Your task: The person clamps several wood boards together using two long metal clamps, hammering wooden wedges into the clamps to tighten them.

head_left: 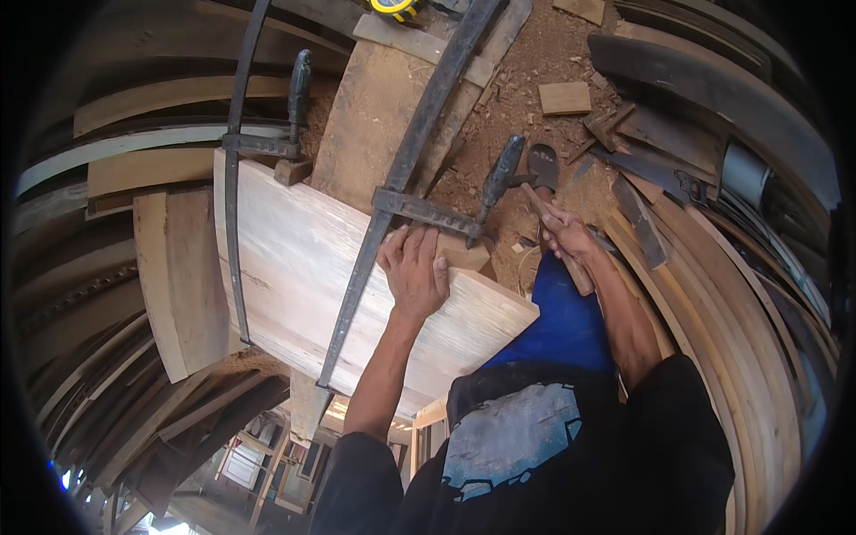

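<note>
A pale wooden board (294,259) lies slantwise before me, gripped by two long dark bar clamps, a nearer one (374,241) and a farther-left one (235,178). My left hand (415,272) rests on the board at its far edge, fingers stretched out beside the nearer clamp's jaw. Right of those fingers, a small wood block (468,256) sits under the clamp's screw. My right hand (569,234) is closed around the wooden handle of a hammer (581,278), held right of the board. The hammer's dark head is hard to separate from the clamp handle (502,169) behind it.
A sawdust-covered plank (361,125) runs away beyond the board, with a yellow tape measure (398,9) at its far end. Stacked boards (740,357) curve along the right, near a handsaw (655,169). More timber (169,276) stands at left. Offcuts (564,98) litter the floor.
</note>
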A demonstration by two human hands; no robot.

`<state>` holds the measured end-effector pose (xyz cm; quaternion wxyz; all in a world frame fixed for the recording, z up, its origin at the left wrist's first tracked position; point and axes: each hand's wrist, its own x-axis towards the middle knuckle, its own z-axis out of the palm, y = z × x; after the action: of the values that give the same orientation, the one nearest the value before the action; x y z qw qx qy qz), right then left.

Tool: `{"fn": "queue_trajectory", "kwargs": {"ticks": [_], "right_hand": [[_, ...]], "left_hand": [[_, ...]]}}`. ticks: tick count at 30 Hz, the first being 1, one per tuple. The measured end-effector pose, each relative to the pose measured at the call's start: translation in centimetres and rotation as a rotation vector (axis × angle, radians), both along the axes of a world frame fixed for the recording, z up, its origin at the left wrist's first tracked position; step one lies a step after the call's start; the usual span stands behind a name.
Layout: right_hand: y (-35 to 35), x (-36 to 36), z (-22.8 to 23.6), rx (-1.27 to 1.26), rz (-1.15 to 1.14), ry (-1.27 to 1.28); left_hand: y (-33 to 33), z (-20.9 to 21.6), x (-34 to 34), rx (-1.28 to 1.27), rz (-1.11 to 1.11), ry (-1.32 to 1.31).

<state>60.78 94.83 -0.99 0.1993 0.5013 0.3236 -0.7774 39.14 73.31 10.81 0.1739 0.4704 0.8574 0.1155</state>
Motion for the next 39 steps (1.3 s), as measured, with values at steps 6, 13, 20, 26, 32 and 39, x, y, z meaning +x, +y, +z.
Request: {"fn": "queue_trajectory", "kwargs": {"ticks": [6,13,20,26,32,39], "right_hand": [[4.7,-0.8,4.3,-0.414,0.315,0.184],[2.0,-1.2,2.9,-0.281,0.468,0.137],[2.3,-1.5,0.3,0.017,0.068,0.000],[3.4,-0.2,5.3,-0.358,0.434,0.190],[2.6,0.4,1.0,0.052,0.205,-0.067],[2.4,1.3,3.8,-0.117,0.227,0.066]], "left_hand": [[0.4,-0.6,-0.9,0.013,0.016,0.009],[0.8,-0.6,-1.0,0.002,0.021,0.006],[0.3,-0.4,-0.4,0.001,0.018,-0.005],[-0.4,0.2,0.1,-0.019,0.051,-0.007],[0.7,-0.3,-0.6,0.013,0.020,0.001],[0.0,0.0,-0.2,-0.015,0.033,-0.010]]}}
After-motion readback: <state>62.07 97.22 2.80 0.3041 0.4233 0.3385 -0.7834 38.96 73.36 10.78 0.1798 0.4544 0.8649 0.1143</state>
